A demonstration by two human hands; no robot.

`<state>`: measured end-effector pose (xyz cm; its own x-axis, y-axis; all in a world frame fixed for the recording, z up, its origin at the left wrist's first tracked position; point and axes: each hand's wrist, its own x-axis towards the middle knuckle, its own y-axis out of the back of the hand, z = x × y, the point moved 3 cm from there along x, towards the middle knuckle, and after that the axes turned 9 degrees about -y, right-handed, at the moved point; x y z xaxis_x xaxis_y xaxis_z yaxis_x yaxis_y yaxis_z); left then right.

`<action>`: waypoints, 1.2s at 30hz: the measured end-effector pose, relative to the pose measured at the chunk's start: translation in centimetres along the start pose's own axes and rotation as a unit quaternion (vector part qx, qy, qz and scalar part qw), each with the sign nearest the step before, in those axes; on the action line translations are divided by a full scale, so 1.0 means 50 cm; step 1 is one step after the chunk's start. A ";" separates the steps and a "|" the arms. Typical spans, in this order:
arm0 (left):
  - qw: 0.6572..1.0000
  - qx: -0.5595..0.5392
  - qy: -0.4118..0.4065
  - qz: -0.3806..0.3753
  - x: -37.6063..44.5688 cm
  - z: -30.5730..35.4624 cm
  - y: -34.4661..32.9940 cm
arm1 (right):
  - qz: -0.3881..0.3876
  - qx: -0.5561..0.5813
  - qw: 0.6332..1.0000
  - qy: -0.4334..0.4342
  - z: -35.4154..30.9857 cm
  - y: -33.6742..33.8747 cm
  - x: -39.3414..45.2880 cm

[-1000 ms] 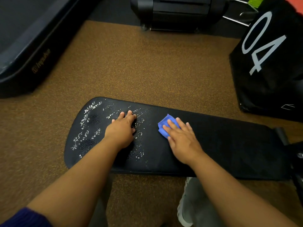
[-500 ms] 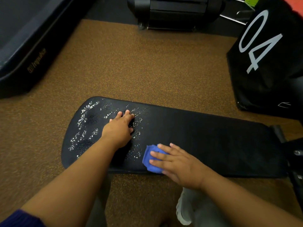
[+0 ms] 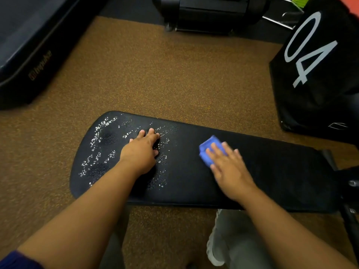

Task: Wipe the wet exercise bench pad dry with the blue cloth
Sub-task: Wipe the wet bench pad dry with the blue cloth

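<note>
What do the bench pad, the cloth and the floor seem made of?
Bench pad: likely black vinyl or leatherette; pebbled grain, water beads on it. Blue cloth: soft fabric, perhaps microfibre; matte, folded. Floor: probably rubber; brown speckled granules.

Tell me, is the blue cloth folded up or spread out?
Folded up. The blue cloth is a small thick wad under the straight fingers of the right hand.

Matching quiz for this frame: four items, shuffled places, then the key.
Items:
1 left hand
2 blue cloth
3 water droplets
4 black item marked 04

Places:
a beyond the bench pad, far right
b under the right hand fingers
c scattered over the pad's rounded left end
d resting on the pad, left of the cloth

Pairs: 1-d; 2-b; 3-c; 4-a
</note>
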<state>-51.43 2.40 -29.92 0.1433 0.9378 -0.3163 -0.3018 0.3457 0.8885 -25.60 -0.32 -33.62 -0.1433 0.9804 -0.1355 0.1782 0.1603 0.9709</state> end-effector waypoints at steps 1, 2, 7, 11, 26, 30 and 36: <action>1.000 0.003 -0.001 0.000 -0.002 0.002 0.000 | 0.000 -0.006 0.998 -0.060 0.009 0.006 0.031; 1.000 0.006 -0.003 0.001 -0.002 0.003 0.000 | 0.008 -0.014 0.994 -0.106 0.006 0.012 0.058; 1.000 0.001 -0.015 0.005 0.006 -0.005 -0.007 | 0.011 0.020 0.987 -0.160 -0.086 0.018 0.162; 1.000 0.001 -0.021 0.010 0.007 -0.008 -0.010 | -0.033 0.008 0.996 -0.084 -0.181 0.017 0.235; 0.999 0.001 -0.038 0.015 0.016 -0.024 -0.020 | -0.014 -0.050 0.994 -0.099 -0.191 0.026 0.261; 0.999 -0.001 -0.040 0.019 0.015 -0.023 -0.019 | -0.004 0.017 0.998 0.056 -0.235 0.007 0.225; 0.996 -0.054 -0.040 0.066 0.000 -0.042 -0.017 | -0.021 -0.011 0.999 -0.045 -0.190 -0.003 0.235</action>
<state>-53.18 2.19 -31.37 0.1680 0.9715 -0.1674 -0.4213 0.2243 0.8787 -36.58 10.09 -33.49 -0.0624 0.9794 -0.1923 0.1525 0.1998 0.9679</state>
